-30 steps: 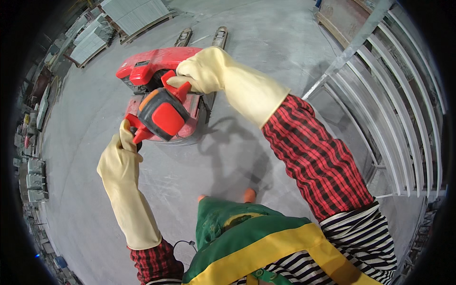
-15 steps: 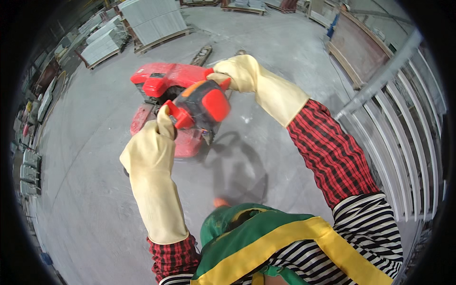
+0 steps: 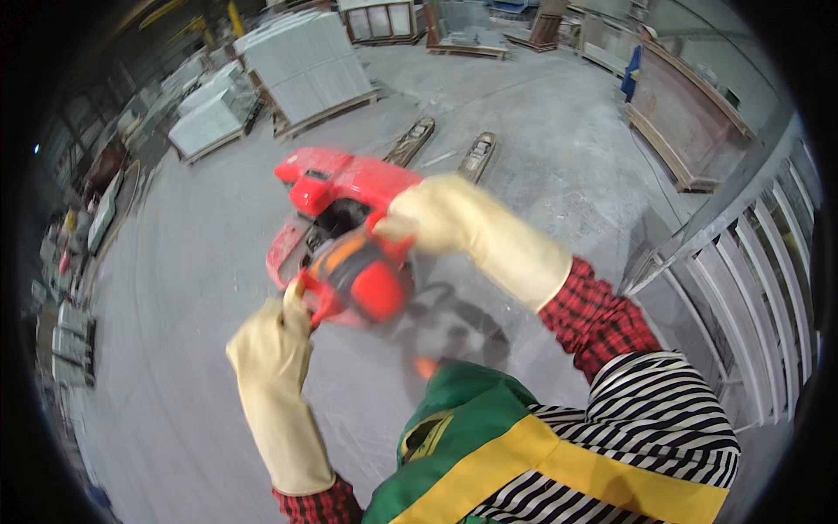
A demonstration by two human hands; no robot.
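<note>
A red electric pallet truck (image 3: 371, 179) stands on the grey floor in front of me. Its two worn forks, the left fork (image 3: 412, 140) and the right fork (image 3: 477, 155), point away from me. The red, black and orange control handle (image 3: 377, 290) tilts toward my body. In a long cream rubber glove, my left hand (image 3: 275, 342) is closed round the handle's left grip. My right hand (image 3: 429, 214), gloved alike and blurred, is closed on the right grip and hides part of it.
White slabs (image 3: 305, 74) are stacked on a wooden pallet at the far left. A pale metal railing (image 3: 724, 279) runs along my right. Behind it, a large wood-framed panel (image 3: 685, 113) stands near a person in blue (image 3: 630, 74). More stacked slabs line the far side.
The handle and both hands sit lower in the picture, and both forks now show plainly. The far pallets have come further into view. Both hands keep their hold.
</note>
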